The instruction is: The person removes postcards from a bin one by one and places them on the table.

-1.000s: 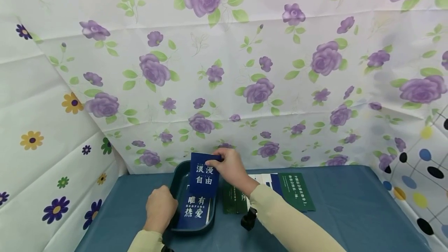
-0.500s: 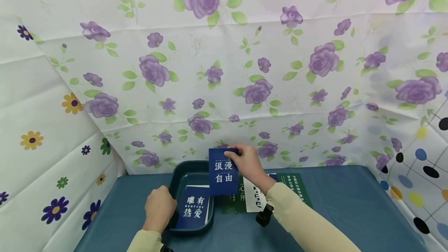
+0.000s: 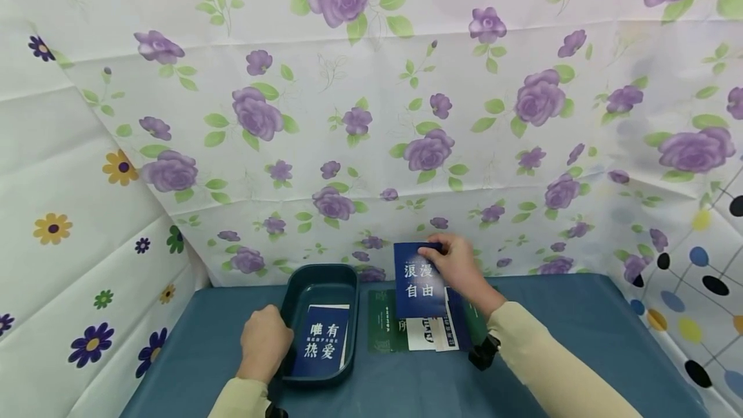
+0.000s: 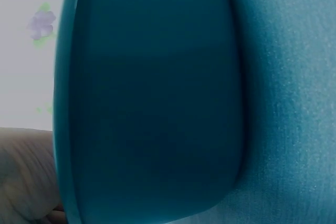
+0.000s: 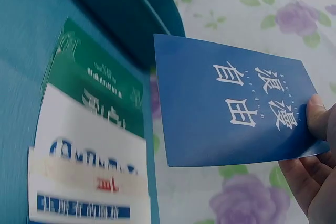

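Note:
Between thumb and fingers, my right hand pinches a dark blue card with white characters by its top corner. The card hangs upright above an overlapping row of cards, partly covering them. In the right wrist view, the blue card is apart from the row. My left hand, fingers curled, grips the left rim of a dark teal tray; in the left wrist view the tray wall hides most of that hand. Another blue card lies in the tray, with a white edge showing beneath it.
Right of the tray, the row on the table includes a green card, a white card and a blue one. Flower-printed cloth rises behind the table's back edge.
My right hand has carried the blue card rightward, out from above the tray to over the card row. The lower blue card in the tray is now uncovered. My left hand stays at the rim.

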`<state>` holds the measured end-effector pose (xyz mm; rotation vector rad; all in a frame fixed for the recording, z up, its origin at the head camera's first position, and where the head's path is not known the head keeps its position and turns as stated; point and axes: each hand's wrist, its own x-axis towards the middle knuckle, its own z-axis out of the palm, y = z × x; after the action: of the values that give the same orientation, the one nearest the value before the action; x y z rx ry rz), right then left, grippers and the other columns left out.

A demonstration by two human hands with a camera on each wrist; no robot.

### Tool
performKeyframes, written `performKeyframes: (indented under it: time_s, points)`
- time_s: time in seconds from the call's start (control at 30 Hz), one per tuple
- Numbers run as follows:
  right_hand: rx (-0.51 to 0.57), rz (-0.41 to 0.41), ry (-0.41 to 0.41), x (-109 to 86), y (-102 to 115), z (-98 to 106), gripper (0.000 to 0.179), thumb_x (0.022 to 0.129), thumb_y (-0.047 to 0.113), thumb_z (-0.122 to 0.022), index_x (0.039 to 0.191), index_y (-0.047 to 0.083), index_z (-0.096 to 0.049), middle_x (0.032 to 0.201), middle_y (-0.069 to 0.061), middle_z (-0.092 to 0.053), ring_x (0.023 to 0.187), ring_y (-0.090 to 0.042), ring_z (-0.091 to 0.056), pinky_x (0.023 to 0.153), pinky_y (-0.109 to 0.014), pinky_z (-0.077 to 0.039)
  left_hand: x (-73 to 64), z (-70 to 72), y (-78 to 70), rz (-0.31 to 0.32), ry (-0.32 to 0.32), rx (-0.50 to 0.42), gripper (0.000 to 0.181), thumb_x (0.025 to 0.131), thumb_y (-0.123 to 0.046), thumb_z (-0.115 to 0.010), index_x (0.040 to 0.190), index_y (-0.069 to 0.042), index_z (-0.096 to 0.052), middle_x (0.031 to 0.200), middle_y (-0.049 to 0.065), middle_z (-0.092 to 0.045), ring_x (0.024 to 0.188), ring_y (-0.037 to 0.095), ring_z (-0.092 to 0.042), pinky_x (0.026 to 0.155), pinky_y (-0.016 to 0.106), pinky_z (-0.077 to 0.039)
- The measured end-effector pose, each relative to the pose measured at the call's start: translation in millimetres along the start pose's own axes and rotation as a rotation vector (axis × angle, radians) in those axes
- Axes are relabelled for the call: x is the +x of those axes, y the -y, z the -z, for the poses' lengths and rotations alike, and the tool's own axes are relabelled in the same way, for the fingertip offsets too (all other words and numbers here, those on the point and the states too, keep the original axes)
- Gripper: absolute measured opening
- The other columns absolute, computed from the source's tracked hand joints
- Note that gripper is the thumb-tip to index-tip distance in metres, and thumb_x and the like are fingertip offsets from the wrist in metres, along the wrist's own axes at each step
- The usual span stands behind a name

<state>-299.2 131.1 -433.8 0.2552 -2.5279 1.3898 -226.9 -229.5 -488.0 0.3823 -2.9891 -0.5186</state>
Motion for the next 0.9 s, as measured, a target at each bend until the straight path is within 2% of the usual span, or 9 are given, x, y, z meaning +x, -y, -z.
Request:
performKeyframes:
  time_s: [0.17,0.37,0.6,0.77,0.9]
  points:
    - [-0.060,-0.006,-0.056,-3.8,-11,16,0.019,0.083,0.037,-0.068,0.095,0.022,-0.069,0.076,-0.003,-0.068,0.055,-0.017,-0.056,0.049,-0.031,-0.044,0.9,-1.2,0.1,0.005,-0.007,-0.003,0.008,0.074,-0.008,-0.065,0.070,-0.001,-0.062,0.066,0.015,-0.063,0.057,0.026,-0.062,0.042,0.040,-0.042]
    - [-0.102,-0.029,-0.073,-7.7,-23,37,0.022,0.085,0.036,-0.066,0.100,0.019,-0.068,0.080,-0.005,-0.068,0.056,-0.018,-0.058,0.049,-0.031,-0.045,3.1,-2.8,1.0,0.001,-0.013,0.003,0.007,0.075,-0.007,-0.064,0.073,-0.001,-0.061,0.066,0.014,-0.062,0.056,0.024,-0.060,0.041,0.038,-0.041]
    - [-0.203,-0.059,-0.099,-7.7,-41,60,0.025,0.087,0.033,-0.064,0.103,0.015,-0.067,0.080,-0.008,-0.067,0.061,-0.016,-0.059,0.052,-0.030,-0.046,3.9,-3.0,1.7,0.005,-0.003,-0.002,0.008,0.076,-0.008,-0.064,0.075,0.000,-0.062,0.066,0.015,-0.062,0.055,0.024,-0.060,0.041,0.038,-0.041]
    - [-0.263,-0.070,-0.086,-10.1,-60,72,0.023,0.088,0.030,-0.063,0.103,0.012,-0.066,0.079,-0.009,-0.065,0.058,-0.017,-0.054,0.052,-0.030,-0.042,3.6,-3.3,2.7,0.009,-0.006,-0.001,0.008,0.075,-0.009,-0.065,0.075,-0.001,-0.063,0.066,0.014,-0.062,0.056,0.026,-0.061,0.041,0.039,-0.042]
    - [-0.329,-0.078,-0.029,-15.6,-76,80,0.025,0.089,0.026,-0.063,0.106,0.008,-0.066,0.080,-0.009,-0.065,0.054,-0.016,-0.050,0.051,-0.030,-0.039,2.8,-4.6,3.4,0.008,0.002,0.001,0.009,0.076,-0.008,-0.065,0.078,0.000,-0.062,0.068,0.014,-0.063,0.057,0.026,-0.061,0.043,0.039,-0.042]
